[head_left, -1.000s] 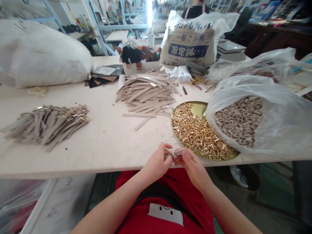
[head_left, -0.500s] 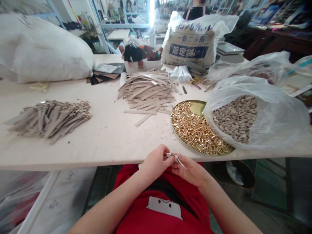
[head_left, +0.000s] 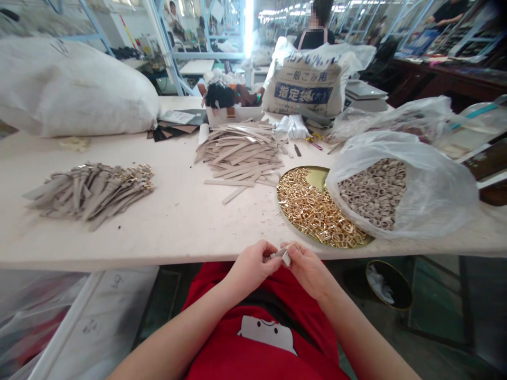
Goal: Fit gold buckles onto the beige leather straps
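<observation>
though partly hidden, pale strip (head_left: pixel 286 258) between left hand (head_left: pixel 253 266) and right hand (head_left: pixel 309 270)

Pale worktable (head_left: pixel 206 227), few dark specks (head_left: pixel 119 227). Left: heap of grey straps (head_left: pixel 91 195), gold bits (head_left: pixel 146 178) at right end. Centre: pile of loose grey strips (head_left: pixel 237 150). Right: brass-coloured tray (head_left: pixel 317 175) of gold buckles (head_left: pixel 312 208); clear bag (head_left: pixel 439 198) of grey loops (head_left: pixel 372 192) overlapping its edge. Back, left to right: bulging white sack (head_left: pixel 75 89), dark flat pieces (head_left: pixel 180 130), white box (head_left: pixel 218 115), printed sack (head_left: pixel 304 79).
</observation>
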`<state>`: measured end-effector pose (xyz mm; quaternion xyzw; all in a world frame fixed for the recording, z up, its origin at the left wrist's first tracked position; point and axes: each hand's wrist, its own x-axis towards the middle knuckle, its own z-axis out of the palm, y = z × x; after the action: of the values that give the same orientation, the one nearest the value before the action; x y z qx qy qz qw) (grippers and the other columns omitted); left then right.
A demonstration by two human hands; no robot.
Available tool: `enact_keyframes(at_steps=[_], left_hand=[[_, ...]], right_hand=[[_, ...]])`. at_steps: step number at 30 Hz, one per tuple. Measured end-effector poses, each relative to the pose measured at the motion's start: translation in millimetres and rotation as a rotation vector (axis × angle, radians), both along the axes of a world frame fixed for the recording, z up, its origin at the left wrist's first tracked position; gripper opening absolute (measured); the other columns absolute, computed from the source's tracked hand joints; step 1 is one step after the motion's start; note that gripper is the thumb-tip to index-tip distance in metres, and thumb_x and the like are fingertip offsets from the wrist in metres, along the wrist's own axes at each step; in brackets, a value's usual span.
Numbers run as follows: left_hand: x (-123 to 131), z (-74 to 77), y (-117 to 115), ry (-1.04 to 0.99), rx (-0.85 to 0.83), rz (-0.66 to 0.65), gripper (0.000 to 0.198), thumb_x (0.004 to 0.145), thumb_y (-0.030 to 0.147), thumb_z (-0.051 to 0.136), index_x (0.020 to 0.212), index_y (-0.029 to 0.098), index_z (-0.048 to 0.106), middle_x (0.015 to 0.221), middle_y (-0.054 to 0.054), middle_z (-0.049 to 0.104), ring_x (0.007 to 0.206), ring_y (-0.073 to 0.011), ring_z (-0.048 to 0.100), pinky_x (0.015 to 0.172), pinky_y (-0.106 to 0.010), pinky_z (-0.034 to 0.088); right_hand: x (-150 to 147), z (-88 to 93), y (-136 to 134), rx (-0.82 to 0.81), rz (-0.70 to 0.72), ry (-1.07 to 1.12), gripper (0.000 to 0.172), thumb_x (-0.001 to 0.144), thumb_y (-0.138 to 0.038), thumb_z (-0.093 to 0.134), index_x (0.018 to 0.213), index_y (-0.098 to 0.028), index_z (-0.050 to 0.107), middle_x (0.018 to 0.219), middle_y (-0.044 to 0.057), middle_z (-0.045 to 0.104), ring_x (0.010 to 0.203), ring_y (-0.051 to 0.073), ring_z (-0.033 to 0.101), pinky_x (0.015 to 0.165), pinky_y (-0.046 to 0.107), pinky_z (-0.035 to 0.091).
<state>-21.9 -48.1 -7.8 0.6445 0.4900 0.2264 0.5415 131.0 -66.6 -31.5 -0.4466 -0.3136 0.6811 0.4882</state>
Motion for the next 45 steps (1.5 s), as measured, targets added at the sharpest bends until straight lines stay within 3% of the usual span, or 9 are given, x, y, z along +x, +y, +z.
enact_keyframes(at_steps=[6,11,17,20,25,30,35,42,45], left_hand=[[-1.4,-1.5,2.3,-0.176,-0.163,0.009,0.023,0.071,0.033,0.058,0.083,0.015,0.053,0.069,0.0,0.06,0.06,-0.0118,0.056,0.057,-0.023,0.045],[4.5,-14.0,11.0,-0.213,-0.26,0.036,0.028,0.068,0.034,0.061,0.087,0.014,0.054,0.068,-0.001,0.061,0.061,-0.0125,0.058,0.06,-0.025,0.045],[-2.4,-13.3,17.7,-0.232,-0.557,-0.002,0.03,0.068,0.039,0.061,0.081,0.013,0.055,0.072,-0.004,0.064,0.063,-0.0108,0.059,0.061,-0.024,0.044],[-4.2,-14.0,20.0,-0.245,-0.572,0.061,0.03,0.066,0.038,0.064,0.079,0.013,0.055,0.064,-0.002,0.063,0.058,-0.0094,0.058,0.06,-0.022,0.044],[2.7,-19.3,24.6,-0.223,-0.499,0.05,0.032,0.067,0.041,0.064,0.08,0.012,0.056,0.063,-0.002,0.063,0.056,-0.01,0.058,0.057,-0.022,0.043],[7.2,-18.3,32.9,-0.27,-0.387,-0.04,0.029,0.073,0.041,0.057,0.082,0.013,0.054,0.07,-0.004,0.065,0.063,-0.0122,0.06,0.063,-0.024,0.046],[-0.4,-17.8,55.5,0.013,-0.081,-0.044,0.03,0.078,0.033,0.051,0.102,0.015,0.047,0.067,-0.001,0.063,0.062,-0.013,0.059,0.06,-0.023,0.044],[-30.0,-21.9,115.5,0.58,0.335,-0.159,0.017,0.077,0.03,0.052,0.084,0.017,0.06,0.079,-0.003,0.063,0.073,-0.0158,0.058,0.066,-0.025,0.043],[-41.5,-20.3,151.4,0.686,0.444,-0.144,0.021,0.079,0.035,0.051,0.083,0.019,0.064,0.088,-0.004,0.063,0.082,-0.0156,0.058,0.075,-0.024,0.042]], right_hand=[[-2.7,-2.9,2.1,0.175,-0.262,-0.584,0.026,0.072,-0.04,0.061,0.077,-0.021,0.045,0.06,-0.006,0.044,0.053,0.011,0.043,0.053,0.024,0.037],[-2.3,-5.9,1.5,0.256,-0.04,-0.687,0.021,0.079,-0.041,0.05,0.08,-0.02,0.05,0.058,-0.004,0.048,0.052,0.012,0.045,0.049,0.024,0.036],[1.2,-17.0,4.1,0.28,-0.039,-0.759,0.017,0.084,-0.037,0.044,0.081,-0.021,0.047,0.056,-0.005,0.046,0.051,0.012,0.045,0.05,0.024,0.037],[4.0,-18.1,6.0,0.328,0.055,-0.812,0.016,0.084,-0.035,0.043,0.079,-0.02,0.047,0.058,-0.003,0.048,0.053,0.012,0.045,0.052,0.024,0.036],[10.6,-14.5,8.7,0.397,0.165,-0.793,0.018,0.086,-0.036,0.042,0.082,-0.02,0.049,0.065,-0.001,0.05,0.057,0.012,0.046,0.055,0.025,0.037],[1.3,-19.0,15.6,0.256,0.112,-0.576,0.04,0.089,-0.046,0.029,0.11,-0.017,0.048,0.052,-0.005,0.039,0.047,0.011,0.039,0.047,0.024,0.034],[-10.8,-23.6,41.4,0.208,0.194,-0.489,0.055,0.089,-0.051,0.021,0.122,-0.012,0.043,0.045,-0.006,0.037,0.04,0.011,0.035,0.039,0.023,0.029],[-7.5,-38.3,83.7,0.426,0.085,-1.327,0.044,0.085,-0.036,0.036,0.121,-0.014,0.05,0.058,0.004,0.06,0.055,0.02,0.057,0.052,0.029,0.04],[-6.1,-50.0,85.6,0.504,0.067,-1.424,0.039,0.085,-0.033,0.037,0.114,-0.016,0.056,0.067,0.007,0.066,0.061,0.022,0.061,0.056,0.03,0.042]])
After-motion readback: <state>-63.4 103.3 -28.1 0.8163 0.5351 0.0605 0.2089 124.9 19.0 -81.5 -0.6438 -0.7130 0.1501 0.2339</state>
